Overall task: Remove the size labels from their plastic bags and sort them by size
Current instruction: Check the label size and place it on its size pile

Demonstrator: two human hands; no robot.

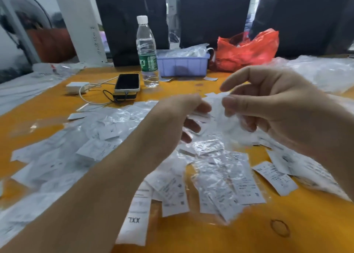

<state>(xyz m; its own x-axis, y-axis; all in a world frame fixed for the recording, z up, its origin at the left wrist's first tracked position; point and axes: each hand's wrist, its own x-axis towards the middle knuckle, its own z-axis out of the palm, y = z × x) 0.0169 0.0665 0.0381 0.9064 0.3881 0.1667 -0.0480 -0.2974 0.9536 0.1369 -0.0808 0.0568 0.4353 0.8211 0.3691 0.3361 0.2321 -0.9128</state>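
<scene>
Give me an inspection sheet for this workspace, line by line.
Surface: orange table, largely covered in paper and plastic.
Job's things: loose size labels scattered about; an XXL label near the front; clear plastic bag held up between both hands.
Clutter: water bottle, phone, purple tray, red bag.
Hands: left hand and right hand both pinch the bag with their fingers.
Cables: white cable from a white charger.
Surroundings: dark fabric behind; fan at left.
</scene>
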